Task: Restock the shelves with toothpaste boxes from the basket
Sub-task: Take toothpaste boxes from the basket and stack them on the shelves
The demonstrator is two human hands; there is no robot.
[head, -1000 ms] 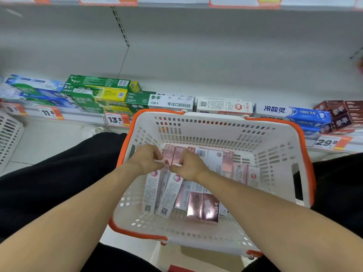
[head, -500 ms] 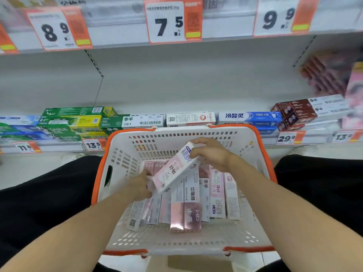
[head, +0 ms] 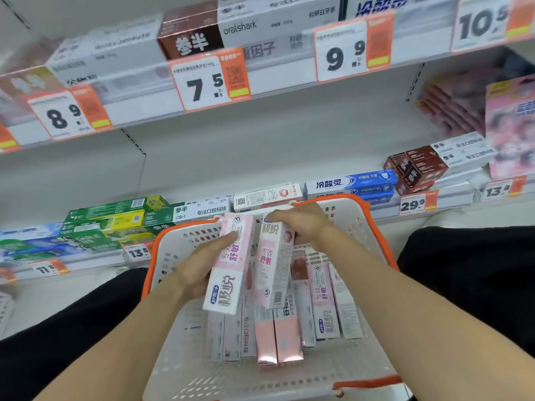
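While both hands lift, each fingers (head: pixel 231 237) a pink box (head: pixel 228 273).

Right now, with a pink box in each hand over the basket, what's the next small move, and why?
Probably lift both boxes clear and carry them up to the shelf. The left hand holds one pink box, the right hand another, both already raised above the basket. The middle shelf behind shows bare space.
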